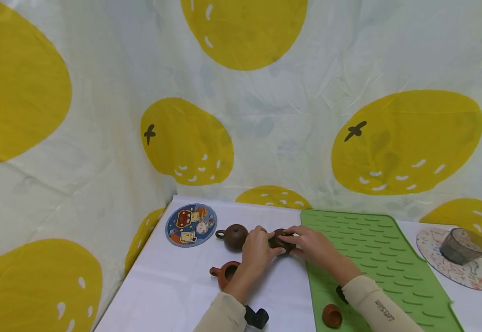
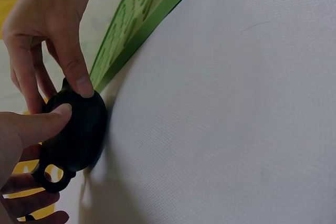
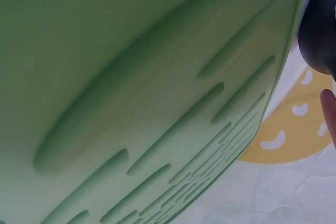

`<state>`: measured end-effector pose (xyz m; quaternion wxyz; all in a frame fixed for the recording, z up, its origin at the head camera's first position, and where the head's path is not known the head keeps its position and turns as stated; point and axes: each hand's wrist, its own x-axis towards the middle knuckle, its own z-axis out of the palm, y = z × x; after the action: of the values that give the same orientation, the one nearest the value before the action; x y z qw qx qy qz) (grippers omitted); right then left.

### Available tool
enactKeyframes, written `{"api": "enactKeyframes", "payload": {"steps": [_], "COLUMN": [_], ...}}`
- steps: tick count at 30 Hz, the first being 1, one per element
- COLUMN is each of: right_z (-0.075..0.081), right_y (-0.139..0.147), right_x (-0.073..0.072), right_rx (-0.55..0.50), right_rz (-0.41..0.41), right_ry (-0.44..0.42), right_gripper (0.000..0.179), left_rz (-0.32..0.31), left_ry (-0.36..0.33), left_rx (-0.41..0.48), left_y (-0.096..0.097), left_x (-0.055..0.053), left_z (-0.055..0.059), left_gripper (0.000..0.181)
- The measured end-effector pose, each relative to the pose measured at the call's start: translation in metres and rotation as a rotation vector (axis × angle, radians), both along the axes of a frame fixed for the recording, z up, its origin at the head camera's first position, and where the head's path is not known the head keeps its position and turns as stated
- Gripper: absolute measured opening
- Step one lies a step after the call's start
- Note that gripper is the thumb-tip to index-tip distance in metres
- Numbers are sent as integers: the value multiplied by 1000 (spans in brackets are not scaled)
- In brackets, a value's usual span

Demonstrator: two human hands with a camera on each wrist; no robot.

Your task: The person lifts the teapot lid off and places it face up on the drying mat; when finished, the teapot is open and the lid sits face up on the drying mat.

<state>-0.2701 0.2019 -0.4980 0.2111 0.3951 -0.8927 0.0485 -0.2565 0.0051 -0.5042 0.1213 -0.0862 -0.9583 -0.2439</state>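
On my feed, the left hand (image 1: 258, 250) and right hand (image 1: 314, 245) grip a dark brown clay teapot (image 2: 86, 129) between them, fingers partly curled about it. Its ring handle (image 2: 52, 186) points toward the left hand. Beside the left wrist sits an open-topped reddish clay teapot (image 1: 222, 277), contents too dark for me to tell. The green mat (image 1: 373, 249) has its edge below the right hand; white tabletop (image 1: 284, 288) lies between the forearms.

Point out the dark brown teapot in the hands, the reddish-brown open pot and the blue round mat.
Held dark brown round teapot (image 2: 86, 129): left wrist view, side of its body.
Reddish-brown round open pot (image 1: 222, 277): head view, outer wall.
Blue round printed mat (image 1: 191, 225): head view, middle of its face.
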Motion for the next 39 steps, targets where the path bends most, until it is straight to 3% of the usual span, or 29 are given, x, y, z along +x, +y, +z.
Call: {"api": "enactKeyframes", "payload": {"steps": [14, 26, 39], "right_z": [2, 25, 68], "right_y": [-3, -7, 3], "right_x": [4, 5, 13], "right_rx": [-12, 2, -132], "right_rz": [-23, -11, 9], "right_ry": [-11, -181, -55], "right_gripper": [52, 44, 38], "left_rz": [0, 1, -9], "left_ry": [-5, -3, 5], "left_rx": [5, -8, 4], "left_y": [1, 1, 0], "left_x": [-1, -1, -3], "left_z": [1, -2, -3], "left_gripper": [56, 56, 59]}}
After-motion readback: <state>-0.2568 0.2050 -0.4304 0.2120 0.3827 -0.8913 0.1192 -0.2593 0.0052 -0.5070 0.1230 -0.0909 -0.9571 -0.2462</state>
